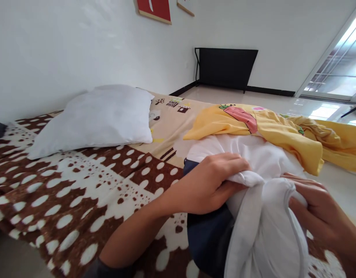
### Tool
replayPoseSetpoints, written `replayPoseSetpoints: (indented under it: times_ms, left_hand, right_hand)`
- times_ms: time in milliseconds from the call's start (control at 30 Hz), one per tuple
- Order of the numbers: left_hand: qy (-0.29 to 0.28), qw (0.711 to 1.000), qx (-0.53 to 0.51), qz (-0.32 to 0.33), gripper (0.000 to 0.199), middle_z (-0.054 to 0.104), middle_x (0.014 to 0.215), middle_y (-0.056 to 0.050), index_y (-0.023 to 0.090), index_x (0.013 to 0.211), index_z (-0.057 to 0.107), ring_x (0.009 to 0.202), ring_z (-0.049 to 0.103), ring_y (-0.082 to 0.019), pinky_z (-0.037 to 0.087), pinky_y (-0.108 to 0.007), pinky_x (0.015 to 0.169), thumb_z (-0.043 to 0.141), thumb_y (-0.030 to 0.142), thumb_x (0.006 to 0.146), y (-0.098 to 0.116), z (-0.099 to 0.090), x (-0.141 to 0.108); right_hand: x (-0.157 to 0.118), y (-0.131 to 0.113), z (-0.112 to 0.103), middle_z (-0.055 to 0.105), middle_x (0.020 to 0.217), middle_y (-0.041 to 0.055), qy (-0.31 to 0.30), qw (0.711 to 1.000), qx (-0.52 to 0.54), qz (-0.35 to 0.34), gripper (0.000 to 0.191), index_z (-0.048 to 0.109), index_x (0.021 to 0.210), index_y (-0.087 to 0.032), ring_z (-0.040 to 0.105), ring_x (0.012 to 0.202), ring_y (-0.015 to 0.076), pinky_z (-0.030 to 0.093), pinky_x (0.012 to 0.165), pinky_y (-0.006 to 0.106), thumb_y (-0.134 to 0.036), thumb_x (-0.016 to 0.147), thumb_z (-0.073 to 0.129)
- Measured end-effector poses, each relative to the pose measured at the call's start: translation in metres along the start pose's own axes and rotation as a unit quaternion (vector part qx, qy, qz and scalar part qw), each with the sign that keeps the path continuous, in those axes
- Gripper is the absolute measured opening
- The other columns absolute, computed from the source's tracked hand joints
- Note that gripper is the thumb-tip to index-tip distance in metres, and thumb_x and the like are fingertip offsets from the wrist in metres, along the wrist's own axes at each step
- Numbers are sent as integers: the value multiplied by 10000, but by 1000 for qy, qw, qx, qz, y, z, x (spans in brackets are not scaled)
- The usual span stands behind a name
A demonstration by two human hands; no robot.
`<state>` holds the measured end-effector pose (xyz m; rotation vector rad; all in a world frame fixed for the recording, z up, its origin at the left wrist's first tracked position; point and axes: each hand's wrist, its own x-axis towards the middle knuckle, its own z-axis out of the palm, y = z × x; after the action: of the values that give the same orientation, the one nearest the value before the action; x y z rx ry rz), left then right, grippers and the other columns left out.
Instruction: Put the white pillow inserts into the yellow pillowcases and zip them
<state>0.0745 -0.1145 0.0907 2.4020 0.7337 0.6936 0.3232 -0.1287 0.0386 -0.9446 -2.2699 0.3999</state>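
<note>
- A home, seemingly a bedroom
- Bed with a spotted blanket
- White pillow lying on it
- Red hanging on a white wall

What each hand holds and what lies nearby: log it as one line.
left hand: pinching white fabric | right hand: gripping white fabric | beyond: yellow cloth | to the left: white pillow on patterned blanket

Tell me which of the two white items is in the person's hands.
The bunched white fabric nearest the camera: the left hand and right hand both grip it. The white pillow lies apart on the patterned bedding, touched by neither.
</note>
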Motion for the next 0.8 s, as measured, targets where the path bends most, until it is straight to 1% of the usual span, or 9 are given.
replayPoseSetpoints:
  times_ms: [100, 200, 300, 367, 433, 500, 600, 700, 800]
  left_hand:
    - [-10, 1000, -12, -8, 169, 549, 753, -14, 170, 769, 472, 715, 505, -132, 416, -264, 691, 368, 230, 887, -6, 12, 6]
    - [2, 999, -50, 8, 132, 452, 616, 12, 185, 672, 383, 589, 433, -114, 366, -266, 585, 362, 202, 802, -9, 24, 4]
    - [16, 996, -82, 29, 177, 411, 579, 30, 183, 685, 415, 535, 387, -99, 335, -259, 537, 419, 325, 791, -6, 35, 2]
    - [35, 995, -91, 9, 316, 386, 552, 55, 181, 700, 440, 505, 365, -82, 315, -242, 517, 506, 479, 785, -1, 39, 2]
    - [40, 996, -76, -25, 407, 371, 525, 72, 181, 670, 428, 485, 351, -65, 290, -224, 505, 586, 547, 748, 3, 41, 3]
    - [27, 997, -43, -53, 418, 373, 517, 71, 177, 632, 401, 484, 348, -61, 271, -218, 508, 586, 523, 778, 5, 41, 4]
    - [0, 998, -9, -66, 379, 375, 519, 59, 174, 615, 388, 490, 348, -69, 262, -224, 520, 502, 441, 857, 3, 41, 5]
    - [10, 997, -5, -80, 306, 344, 507, 61, 178, 633, 405, 486, 333, -74, 259, -227, 528, 469, 356, 873, -5, 41, 6]
    - [16, 996, -20, -80, 260, 337, 508, 67, 178, 652, 425, 485, 322, -73, 252, -226, 530, 464, 312, 871, -11, 42, 8]
  right_hand:
    - [1, -4, 7, 561, 723, 41, 39, 997, -22, -60, 99, 545, 856, -205, 521, 676, 187, 414, 638, 336, -213, 873, 448]
    - [2, -8, 14, 569, 759, 42, 44, 994, -30, -92, 186, 546, 994, -200, 510, 684, 182, 384, 644, 341, -166, 853, 429]
    - [4, -13, 21, 551, 699, 22, 55, 993, -40, -93, 153, 549, 928, -204, 491, 642, 166, 361, 619, 322, -166, 861, 417]
    - [5, -16, 24, 539, 663, 19, 68, 992, -50, -96, 124, 541, 860, -197, 475, 615, 159, 351, 606, 315, -166, 860, 421]
    - [6, -20, 26, 510, 622, 14, 74, 991, -59, -100, 128, 512, 780, -191, 446, 582, 151, 333, 580, 308, -171, 861, 415]
    - [6, -24, 27, 483, 596, 7, 73, 990, -72, -100, 147, 478, 726, -193, 426, 566, 144, 323, 566, 302, -171, 857, 416]
    - [6, -25, 26, 487, 603, -1, 68, 991, -80, -81, 146, 477, 723, -194, 436, 579, 139, 338, 585, 296, -140, 853, 436]
    - [6, -21, 26, 521, 646, 3, 73, 994, -66, -50, 120, 517, 766, -192, 463, 625, 145, 360, 616, 297, -145, 865, 469]
    - [8, -18, 28, 573, 743, 28, 103, 992, -66, -34, 49, 554, 837, -189, 490, 712, 166, 381, 665, 314, -185, 862, 512]
